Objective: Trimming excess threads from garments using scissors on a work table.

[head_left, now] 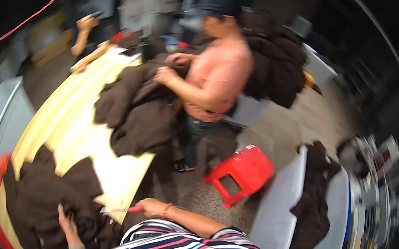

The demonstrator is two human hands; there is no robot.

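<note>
My left hand (66, 222) presses flat on a pile of dark brown cloth (49, 195) at the near end of a long yellow table (82, 134). My right hand (150, 208) is at the table's near edge and grips a small red-handled cutting tool (120, 210) whose pale blade points toward the cloth. My striped shirt fills the bottom of the view. Across the table a person in a pink shirt (216, 76) stands with both hands on another heap of brown cloth (139, 106).
A red plastic stool (241, 173) stands on the floor to the right of the table. Beyond it a white table (279, 205) carries more brown cloth (312, 205). Another person's arm (83, 31) shows at the far end. Brown garments (273, 58) are heaped behind.
</note>
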